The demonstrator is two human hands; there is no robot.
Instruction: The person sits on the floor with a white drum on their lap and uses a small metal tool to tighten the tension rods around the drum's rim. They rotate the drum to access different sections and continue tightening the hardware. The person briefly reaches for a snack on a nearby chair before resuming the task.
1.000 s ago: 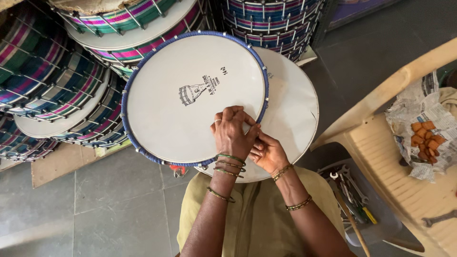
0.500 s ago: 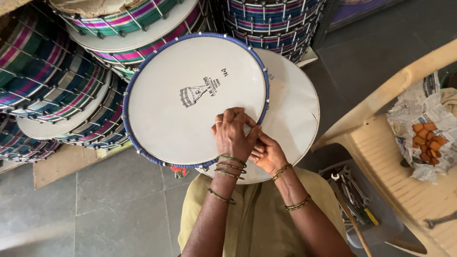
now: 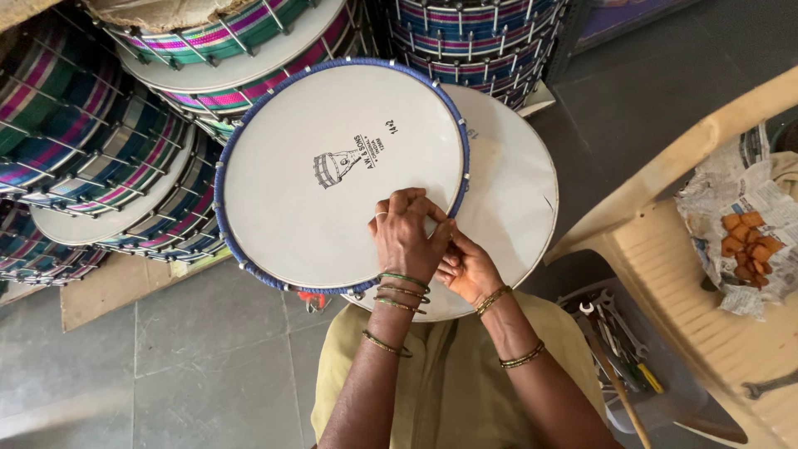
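Round white drumhead with blue-laced rim (image 3: 332,166), tilted toward the camera, overlapping a second plain white round drumhead (image 3: 515,191) behind; printed black emblem at centre, lower right rim pinched.

I see the blue-rimmed drumhead (image 3: 332,170) has drifted slightly rightward in view since a second ago; my left hand (image 3: 407,237) and right hand (image 3: 467,268) have barely shifted at its lower rim.

Soft even daylight, sharp focus, faint shadows
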